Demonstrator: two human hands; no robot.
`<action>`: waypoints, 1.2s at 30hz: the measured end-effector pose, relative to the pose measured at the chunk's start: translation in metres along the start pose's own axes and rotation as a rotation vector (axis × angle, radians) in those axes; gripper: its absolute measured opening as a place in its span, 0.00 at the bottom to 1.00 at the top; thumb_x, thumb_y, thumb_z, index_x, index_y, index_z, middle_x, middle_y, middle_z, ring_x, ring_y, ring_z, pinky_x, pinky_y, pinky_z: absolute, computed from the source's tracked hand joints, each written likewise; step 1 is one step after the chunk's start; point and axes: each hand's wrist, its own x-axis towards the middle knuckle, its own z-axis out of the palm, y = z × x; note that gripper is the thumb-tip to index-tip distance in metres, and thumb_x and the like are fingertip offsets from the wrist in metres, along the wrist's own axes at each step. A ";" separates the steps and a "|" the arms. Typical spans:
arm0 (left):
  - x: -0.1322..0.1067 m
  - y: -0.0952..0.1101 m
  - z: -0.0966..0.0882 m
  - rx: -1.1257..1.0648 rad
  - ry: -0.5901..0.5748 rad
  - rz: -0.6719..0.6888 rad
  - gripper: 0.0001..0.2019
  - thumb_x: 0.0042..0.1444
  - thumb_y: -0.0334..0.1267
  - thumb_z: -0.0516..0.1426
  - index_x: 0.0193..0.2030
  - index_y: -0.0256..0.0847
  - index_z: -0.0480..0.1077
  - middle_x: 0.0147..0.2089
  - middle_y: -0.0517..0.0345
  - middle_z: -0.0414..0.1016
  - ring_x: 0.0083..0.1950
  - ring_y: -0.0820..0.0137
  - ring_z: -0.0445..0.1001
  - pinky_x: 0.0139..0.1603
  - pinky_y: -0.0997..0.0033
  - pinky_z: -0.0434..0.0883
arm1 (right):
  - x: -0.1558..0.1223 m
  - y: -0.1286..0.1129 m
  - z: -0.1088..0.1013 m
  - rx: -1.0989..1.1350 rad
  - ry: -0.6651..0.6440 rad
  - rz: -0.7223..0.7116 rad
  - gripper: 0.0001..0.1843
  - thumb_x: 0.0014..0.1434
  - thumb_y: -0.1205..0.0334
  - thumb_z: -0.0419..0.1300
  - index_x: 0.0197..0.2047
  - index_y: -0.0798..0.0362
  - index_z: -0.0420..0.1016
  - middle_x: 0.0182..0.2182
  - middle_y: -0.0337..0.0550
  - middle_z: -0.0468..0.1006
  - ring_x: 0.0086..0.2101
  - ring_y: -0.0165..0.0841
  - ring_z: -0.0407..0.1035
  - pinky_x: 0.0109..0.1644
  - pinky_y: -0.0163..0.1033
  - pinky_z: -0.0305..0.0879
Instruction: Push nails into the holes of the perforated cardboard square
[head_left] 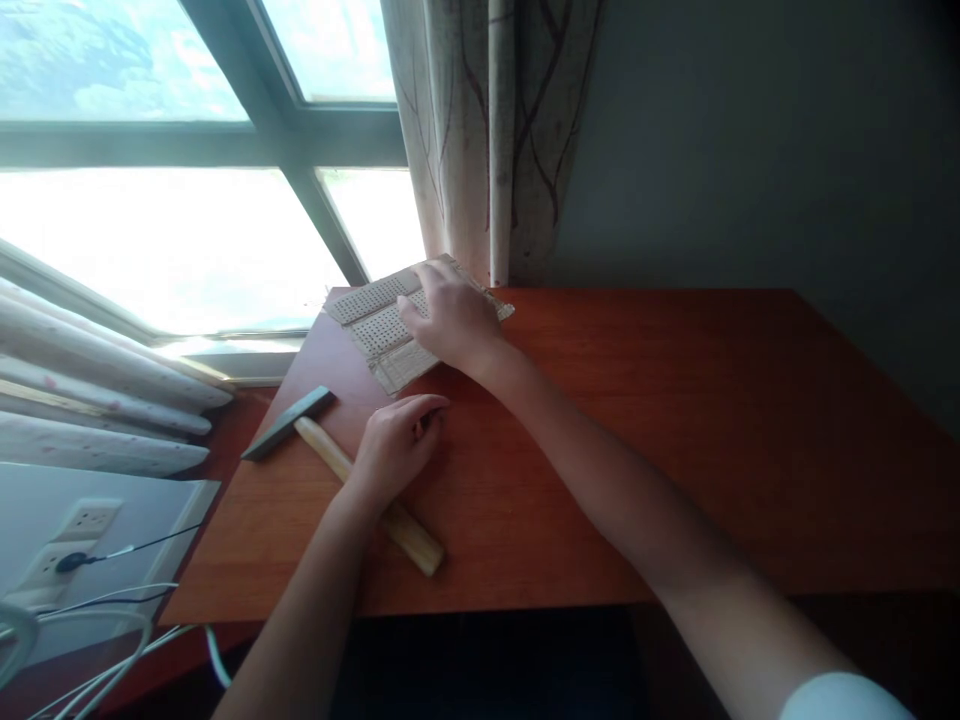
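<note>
My right hand (452,313) lies palm-down on a flat piece of perforated cardboard (375,325) at the far left corner of the reddish wooden table (675,440). My left hand (397,440) rests over the wooden handle of a hammer (330,455), fingers curled loosely; whether it grips the handle is unclear. The hammer lies flat, its dark metal head (287,422) pointing to the table's left edge and the handle end (420,548) near the front edge.
A patterned curtain (491,130) hangs behind the cardboard beside a bright window (172,240). Rolled material (97,400) lies on the sill at left. A wall socket (67,545) and white cables (105,640) sit low left. A grey wall stands behind the table.
</note>
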 end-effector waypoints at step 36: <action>0.074 0.095 0.145 -0.809 0.204 -0.104 0.17 0.66 0.47 0.54 0.28 0.41 0.63 0.26 0.61 0.63 0.29 0.73 0.63 0.29 0.72 0.63 | -0.116 0.112 0.020 1.641 -0.012 0.616 0.18 0.59 0.47 0.52 0.31 0.51 0.75 0.33 0.45 0.83 0.38 0.40 0.77 0.44 0.45 0.72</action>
